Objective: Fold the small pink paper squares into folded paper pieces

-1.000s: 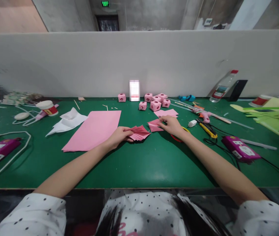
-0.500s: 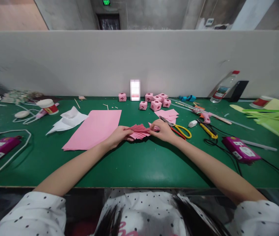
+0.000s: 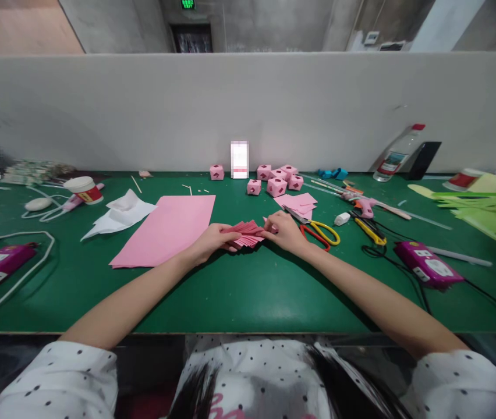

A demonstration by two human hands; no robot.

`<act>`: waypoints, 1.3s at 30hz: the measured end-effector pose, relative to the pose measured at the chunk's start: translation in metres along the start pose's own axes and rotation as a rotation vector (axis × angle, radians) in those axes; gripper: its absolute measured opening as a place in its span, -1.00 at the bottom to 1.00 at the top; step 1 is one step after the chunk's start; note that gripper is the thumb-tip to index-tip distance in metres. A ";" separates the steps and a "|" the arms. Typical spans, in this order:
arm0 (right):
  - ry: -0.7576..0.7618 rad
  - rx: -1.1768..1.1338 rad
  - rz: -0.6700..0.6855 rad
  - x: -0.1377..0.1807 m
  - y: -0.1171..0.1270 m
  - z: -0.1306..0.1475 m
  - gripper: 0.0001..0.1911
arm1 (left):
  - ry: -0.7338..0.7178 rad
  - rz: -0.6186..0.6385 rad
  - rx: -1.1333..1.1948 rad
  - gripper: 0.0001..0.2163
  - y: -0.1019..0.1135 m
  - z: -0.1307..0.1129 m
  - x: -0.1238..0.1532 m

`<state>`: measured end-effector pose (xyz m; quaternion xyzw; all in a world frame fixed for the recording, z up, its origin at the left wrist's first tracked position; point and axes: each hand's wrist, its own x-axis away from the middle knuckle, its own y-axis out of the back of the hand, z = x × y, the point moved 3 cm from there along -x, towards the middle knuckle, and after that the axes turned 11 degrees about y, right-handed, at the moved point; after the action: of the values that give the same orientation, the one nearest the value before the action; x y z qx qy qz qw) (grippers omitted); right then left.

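Here, fanned pink papers (image 3: 246, 235), long axis sideways, left grip (image 3: 213, 240) and right grip (image 3: 286, 233) pinching opposite ends

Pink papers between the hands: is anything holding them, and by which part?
Both hands hold the pink papers: the left hand pinches their left end, and the right hand has its fingertips on their right end.

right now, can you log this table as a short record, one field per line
left hand: grips the left end of the fanned pink paper
right hand: pinches its right end
cutting tool: scissors, just beyond the right hand
large pink sheets: flat, beyond the left forearm
pink cubes: toward the table's back
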<state>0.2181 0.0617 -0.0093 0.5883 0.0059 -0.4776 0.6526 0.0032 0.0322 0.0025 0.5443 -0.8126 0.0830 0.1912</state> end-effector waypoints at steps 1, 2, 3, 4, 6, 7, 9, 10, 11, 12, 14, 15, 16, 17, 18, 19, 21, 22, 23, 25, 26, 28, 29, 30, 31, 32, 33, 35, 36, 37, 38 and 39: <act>-0.004 0.002 0.004 0.000 0.000 0.000 -0.79 | 0.002 0.001 -0.006 -0.66 0.000 0.000 0.000; -0.006 0.003 0.007 0.000 0.001 0.001 -0.79 | 0.003 0.003 -0.012 -0.66 0.000 0.000 0.000; -0.007 0.005 0.009 0.000 0.002 0.001 -0.79 | 0.003 0.002 -0.014 -0.68 0.000 0.000 0.000; -0.007 0.005 0.013 0.000 0.002 0.002 -0.78 | 0.001 -0.001 -0.014 -0.70 0.000 0.001 -0.001; -0.005 0.005 0.019 0.000 0.003 0.003 -0.78 | -0.002 -0.016 -0.010 -0.75 0.000 0.002 -0.002; -0.005 0.005 0.020 0.001 0.003 0.004 -0.77 | -0.003 -0.026 -0.009 -0.77 0.001 0.003 -0.003; -0.005 -0.007 0.006 0.000 0.004 0.008 -0.77 | -0.009 -0.035 -0.012 -0.81 0.002 0.004 -0.004; -0.014 -0.025 -0.011 0.000 0.004 0.010 -0.77 | -0.014 -0.037 -0.014 -0.82 0.002 0.004 -0.004; -0.034 -0.058 -0.035 -0.001 0.005 0.012 -0.76 | -0.019 -0.036 -0.013 -0.83 0.002 0.004 -0.004; -0.066 -0.107 -0.064 -0.002 0.006 0.013 -0.74 | -0.022 -0.034 -0.008 -0.84 0.002 0.004 -0.004; -0.138 -0.236 -0.121 -0.003 0.010 0.013 -0.69 | -0.019 -0.029 0.012 -0.83 0.002 0.004 -0.004; -0.170 -0.293 -0.146 -0.003 0.013 0.011 -0.66 | -0.015 -0.026 0.023 -0.83 0.002 0.004 -0.004; -0.186 -0.330 -0.163 -0.003 0.017 0.008 -0.63 | -0.012 -0.023 0.033 -0.82 0.002 0.004 -0.005; -0.188 -0.341 -0.169 -0.003 0.021 0.004 -0.63 | -0.011 -0.021 0.042 -0.82 0.002 0.004 -0.005; -0.185 -0.312 -0.170 -0.002 0.026 -0.001 -0.66 | -0.012 -0.022 0.049 -0.81 0.002 0.004 -0.005; -0.159 -0.254 -0.142 0.000 0.030 -0.007 -0.70 | -0.012 -0.022 0.056 -0.81 0.003 0.005 -0.006; -0.075 -0.100 -0.009 0.003 0.033 -0.019 -0.70 | -0.009 -0.021 0.069 -0.82 0.003 0.006 -0.007; -0.040 -0.034 0.057 0.006 0.032 -0.025 -0.63 | -0.008 -0.019 0.071 -0.83 0.003 0.006 -0.007; -0.025 0.007 0.114 0.008 0.031 -0.030 -0.58 | -0.007 -0.014 0.070 -0.83 0.003 0.006 -0.008; -0.031 0.022 0.152 0.011 0.030 -0.039 -0.66 | -0.008 -0.008 0.065 -0.82 0.003 0.006 -0.008; -0.049 0.014 0.146 0.012 0.029 -0.042 -0.72 | -0.009 -0.011 0.063 -0.82 0.003 0.006 -0.008; -0.105 -0.008 0.085 0.011 0.031 -0.045 -0.78 | -0.006 -0.023 0.063 -0.82 0.004 0.006 -0.008; -0.139 -0.035 0.035 0.010 0.033 -0.044 -0.79 | -0.005 -0.025 0.065 -0.82 0.004 0.006 -0.008; -0.175 -0.089 -0.023 0.008 0.036 -0.043 -0.81 | -0.006 -0.021 0.067 -0.81 0.005 0.007 -0.008; -0.211 -0.173 -0.091 0.006 0.039 -0.041 -0.81 | -0.008 -0.009 0.069 -0.81 0.005 0.007 -0.009; -0.244 -0.285 -0.164 0.005 0.041 -0.038 -0.80 | -0.013 0.006 0.069 -0.80 0.005 0.007 -0.009; -0.273 -0.410 -0.230 0.003 0.043 -0.035 -0.79 | -0.018 0.021 0.068 -0.79 0.006 0.008 -0.010; -0.303 -0.594 -0.312 0.000 0.042 -0.024 -0.76 | -0.025 0.033 0.069 -0.77 0.006 0.008 -0.011; -0.300 -0.635 -0.278 -0.001 0.040 -0.017 -0.75 | -0.024 0.031 0.071 -0.77 0.007 0.008 -0.011; -0.290 -0.640 -0.203 -0.003 0.035 -0.010 -0.75 | -0.020 0.025 0.074 -0.77 0.007 0.008 -0.011; -0.268 -0.609 -0.144 -0.003 0.030 -0.004 -0.75 | -0.015 0.017 0.077 -0.76 0.007 0.008 -0.010; -0.230 -0.553 -0.090 -0.004 0.026 0.001 -0.77 | -0.008 0.010 0.079 -0.76 0.007 0.008 -0.010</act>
<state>0.2314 0.0591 0.0127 0.3295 0.0877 -0.5500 0.7624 -0.0012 0.0409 -0.0080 0.5477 -0.8122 0.1137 0.1658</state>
